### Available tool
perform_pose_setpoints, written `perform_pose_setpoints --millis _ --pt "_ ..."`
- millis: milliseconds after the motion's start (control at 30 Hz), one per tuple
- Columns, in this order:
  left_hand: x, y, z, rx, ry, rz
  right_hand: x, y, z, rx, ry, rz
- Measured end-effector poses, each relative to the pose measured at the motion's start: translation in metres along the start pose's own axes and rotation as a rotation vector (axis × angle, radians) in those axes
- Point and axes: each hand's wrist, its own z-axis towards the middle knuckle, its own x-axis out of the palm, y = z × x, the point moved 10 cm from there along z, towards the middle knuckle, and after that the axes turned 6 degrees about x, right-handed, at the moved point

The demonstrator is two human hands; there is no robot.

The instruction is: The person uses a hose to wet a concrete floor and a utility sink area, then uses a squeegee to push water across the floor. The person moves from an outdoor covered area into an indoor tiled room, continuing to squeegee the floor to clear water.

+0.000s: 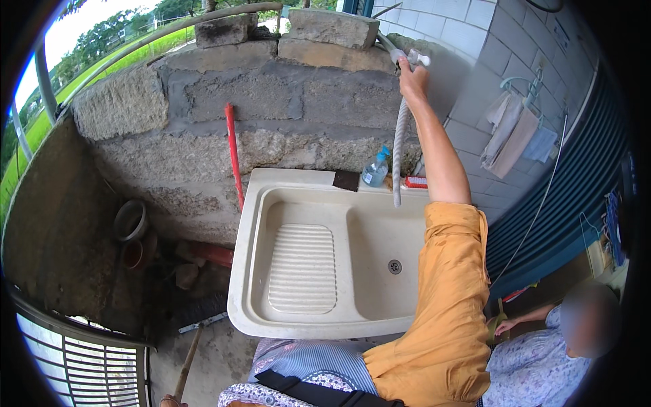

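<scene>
My right hand (411, 79) reaches up to the tap (418, 60) at the top of the stone wall and grips it where a grey corrugated hose (399, 149) hangs down. The hose's lower end dangles over the back rim of a cream wash sink (244, 258) with a ribbed washboard (302, 268) and a drain (395, 266). An orange sleeve covers my right upper arm. My left hand is out of the picture.
A clear bottle with a blue cap (375, 171), a dark pad (346, 180) and a red item (415, 182) sit on the sink's back ledge. A red pole (234, 156) leans on the wall. Pots (131, 224) and a broom (196, 319) lie left. Another person (549, 353) sits lower right. Cloths (512, 132) hang on the tiled wall.
</scene>
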Motion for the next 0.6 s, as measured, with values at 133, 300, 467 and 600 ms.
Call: perform_pose_setpoints --millis 133,300,467,600 --pt "0.006 0.003 0.003 -0.006 0.007 -0.012 0.003 -0.016 -0.004 0.204 0.051 0.276" --pt "0.011 0.008 0.007 -0.011 0.009 -0.026 0.005 -0.002 -0.023 0.312 0.144 0.665" --pt "0.016 0.013 0.015 -0.017 0.014 -0.035 0.015 -0.006 -0.028 0.451 0.111 0.857" --pt "0.023 0.019 0.017 -0.024 0.005 -0.087 0.028 -0.016 -0.03 0.583 0.081 1.049"
